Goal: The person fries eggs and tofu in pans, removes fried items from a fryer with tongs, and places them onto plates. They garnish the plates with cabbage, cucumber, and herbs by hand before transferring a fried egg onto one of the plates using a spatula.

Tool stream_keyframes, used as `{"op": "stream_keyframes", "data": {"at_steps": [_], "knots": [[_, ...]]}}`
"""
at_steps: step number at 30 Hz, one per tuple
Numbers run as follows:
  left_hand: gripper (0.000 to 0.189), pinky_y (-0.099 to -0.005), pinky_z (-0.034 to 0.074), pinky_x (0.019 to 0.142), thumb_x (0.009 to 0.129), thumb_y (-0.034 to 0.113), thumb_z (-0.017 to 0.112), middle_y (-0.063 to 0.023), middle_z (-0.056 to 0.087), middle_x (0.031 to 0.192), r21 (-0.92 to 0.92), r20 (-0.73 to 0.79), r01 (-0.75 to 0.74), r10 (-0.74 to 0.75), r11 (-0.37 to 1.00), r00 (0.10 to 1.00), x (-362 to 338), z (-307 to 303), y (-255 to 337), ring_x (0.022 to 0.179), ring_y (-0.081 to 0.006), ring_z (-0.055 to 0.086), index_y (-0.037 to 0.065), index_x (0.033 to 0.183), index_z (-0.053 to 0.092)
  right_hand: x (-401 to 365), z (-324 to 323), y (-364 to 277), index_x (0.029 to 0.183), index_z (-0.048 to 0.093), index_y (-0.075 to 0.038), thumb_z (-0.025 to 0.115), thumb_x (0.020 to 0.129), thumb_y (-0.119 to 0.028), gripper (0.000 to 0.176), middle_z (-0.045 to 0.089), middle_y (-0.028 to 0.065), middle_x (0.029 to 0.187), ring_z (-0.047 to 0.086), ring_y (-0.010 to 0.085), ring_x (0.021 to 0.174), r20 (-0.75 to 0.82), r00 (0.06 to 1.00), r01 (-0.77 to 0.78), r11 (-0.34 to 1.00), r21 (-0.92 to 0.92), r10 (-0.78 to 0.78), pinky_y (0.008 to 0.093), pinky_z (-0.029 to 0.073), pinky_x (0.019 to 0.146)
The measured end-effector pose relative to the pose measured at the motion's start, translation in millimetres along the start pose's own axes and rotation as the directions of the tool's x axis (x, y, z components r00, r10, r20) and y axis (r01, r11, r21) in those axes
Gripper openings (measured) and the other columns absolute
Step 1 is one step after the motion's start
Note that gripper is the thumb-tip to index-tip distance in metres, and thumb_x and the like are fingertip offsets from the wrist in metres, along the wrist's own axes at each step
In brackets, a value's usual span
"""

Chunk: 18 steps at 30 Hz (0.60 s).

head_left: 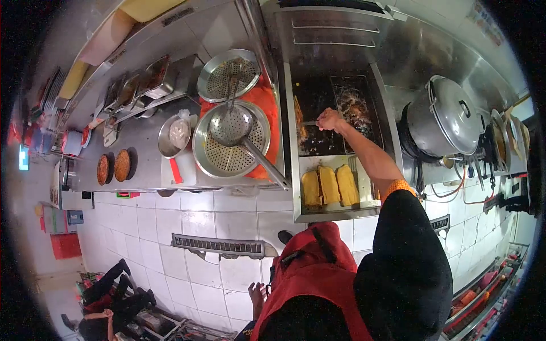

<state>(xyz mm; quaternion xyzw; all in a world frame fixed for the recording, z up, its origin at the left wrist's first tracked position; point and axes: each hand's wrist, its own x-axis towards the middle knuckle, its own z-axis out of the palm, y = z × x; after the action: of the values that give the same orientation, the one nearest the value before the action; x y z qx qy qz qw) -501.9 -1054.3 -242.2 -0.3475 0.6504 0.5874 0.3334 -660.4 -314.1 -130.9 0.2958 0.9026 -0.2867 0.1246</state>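
Observation:
Over the dark oil of the fryer (pixel 315 145), my right hand (pixel 329 120) is closed round the end of a thin metal utensil (pixel 307 123) that points left toward browned food (pixel 301 128) at the fryer's left side. Bubbling oil (pixel 354 105) surrounds more food in the basket at the right. Nearer my body, yellow pieces (pixel 329 184) lie side by side on the fryer's front tray. My left hand (pixel 257 296) hangs low beside the red apron (pixel 313 261), away from the counter, its fingers apart and holding nothing.
Perforated bowls (pixel 202 149) and a large skimmer (pixel 231 124) rest on the left counter, the skimmer's handle jutting past its edge. A large lidded pot (pixel 446 119) stands right of the fryer. At lower left, another person (pixel 108 312) sits near a rack.

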Motion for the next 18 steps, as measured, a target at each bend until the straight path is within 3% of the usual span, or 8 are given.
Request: {"op": "stream_keyframes", "data": {"at_steps": [2, 3, 7, 8, 10, 12, 15, 18], "knots": [[0.053, -0.0374, 0.049, 0.057, 0.086, 0.021, 0.053, -0.0179, 0.055, 0.1, 0.014, -0.001, -0.043, 0.043, 0.999, 0.999, -3, 0, 1, 0.077, -0.0267, 0.06, 0.012, 0.127, 0.021, -4, 3, -5, 0.083, 0.065, -0.005, 0.059, 0.076, -0.026, 0.022, 0.064, 0.0088, 0.082, 0.06, 0.0206, 0.076, -0.003, 0.965, 0.238, 0.884, -0.402, -0.262, 0.0357, 0.048, 0.072], [0.055, -0.0366, 0.049, 0.058, 0.086, 0.022, 0.052, -0.0177, 0.055, 0.103, 0.054, -0.023, -0.008, 0.009, 0.999, 1.0, -11, 4, 6, 0.078, -0.0252, 0.061, 0.01, 0.129, 0.02, 5, 13, 6, 0.086, 0.064, -0.006, 0.057, 0.078, -0.029, 0.025, 0.063, 0.0092, 0.089, 0.059, 0.0226, 0.082, 0.107, 0.816, 0.448, 0.504, -0.738, -0.568, 0.0394, 0.047, 0.076], [0.055, -0.0312, 0.049, 0.057, 0.086, 0.024, 0.055, -0.0143, 0.058, 0.098, 0.11, -0.043, -0.067, 0.072, 0.992, 0.997, -30, 13, 14, 0.074, -0.0209, 0.061, 0.006, 0.128, 0.025, 52, 47, 62, 0.089, 0.061, -0.007, 0.061, 0.074, -0.017, 0.018, 0.059, 0.0068, 0.092, 0.056, 0.019, 0.085, 0.048, 0.712, 0.565, 0.531, -0.632, -0.701, 0.0345, 0.046, 0.069], [0.055, -0.0307, 0.049, 0.058, 0.086, 0.024, 0.056, -0.0142, 0.058, 0.098, 0.121, -0.05, -0.067, 0.073, 0.99, 0.996, -32, 15, 13, 0.074, -0.0202, 0.061, 0.006, 0.128, 0.025, 26, 28, 27, 0.074, 0.06, -0.007, 0.059, 0.073, -0.016, 0.01, 0.057, 0.0046, 0.074, 0.054, 0.0156, 0.067, 0.036, 0.927, 0.369, 0.894, -0.253, -0.372, 0.0313, 0.043, 0.058], [0.055, -0.0303, 0.049, 0.057, 0.086, 0.024, 0.056, -0.0141, 0.058, 0.098, 0.095, -0.077, -0.049, 0.057, 0.994, 0.995, -33, 16, 15, 0.074, -0.0198, 0.061, 0.005, 0.127, 0.025, 2, 13, -6, 0.058, 0.06, -0.006, 0.056, 0.072, -0.016, 0.017, 0.055, 0.0033, 0.055, 0.05, 0.0126, 0.048, -0.023, 0.995, -0.089, 0.977, 0.195, 0.096, 0.0285, 0.04, 0.045], [0.055, -0.03, 0.049, 0.057, 0.085, 0.024, 0.056, -0.014, 0.058, 0.098, 0.109, -0.065, -0.012, 0.019, 0.994, 0.998, -37, 20, 14, 0.073, -0.0195, 0.061, 0.005, 0.127, 0.026, 26, 31, 25, 0.055, 0.059, -0.007, 0.054, 0.072, -0.017, 0.02, 0.055, 0.0051, 0.052, 0.049, 0.0133, 0.045, -0.045, 0.99, 0.131, 0.991, -0.024, -0.132, 0.0292, 0.039, 0.044], [0.055, -0.0311, 0.049, 0.057, 0.085, 0.023, 0.055, -0.0133, 0.058, 0.097, 0.1, -0.046, -0.045, 0.05, 0.994, 0.998, -33, 20, 5, 0.072, -0.0205, 0.062, 0.005, 0.127, 0.025, 53, 42, 69, 0.051, 0.058, -0.007, 0.052, 0.072, -0.019, 0.025, 0.053, 0.0079, 0.048, 0.047, 0.0144, 0.04, -0.022, 0.584, 0.542, 0.41, -0.733, -0.812, 0.0303, 0.037, 0.042], [0.053, -0.0358, 0.049, 0.06, 0.085, 0.024, 0.054, -0.0142, 0.057, 0.098, -0.011, 0.145, 0.065, -0.063, 0.998, 0.987, 19, -17, -39, 0.075, -0.0235, 0.062, 0.008, 0.127, 0.025, 33, 33, 71, 0.055, 0.06, -0.007, 0.054, 0.069, -0.02, 0.02, 0.055, 0.0083, 0.051, 0.05, 0.017, 0.045, -0.072, 0.828, 0.494, 0.784, -0.376, -0.556, 0.0329, 0.039, 0.044]]}}
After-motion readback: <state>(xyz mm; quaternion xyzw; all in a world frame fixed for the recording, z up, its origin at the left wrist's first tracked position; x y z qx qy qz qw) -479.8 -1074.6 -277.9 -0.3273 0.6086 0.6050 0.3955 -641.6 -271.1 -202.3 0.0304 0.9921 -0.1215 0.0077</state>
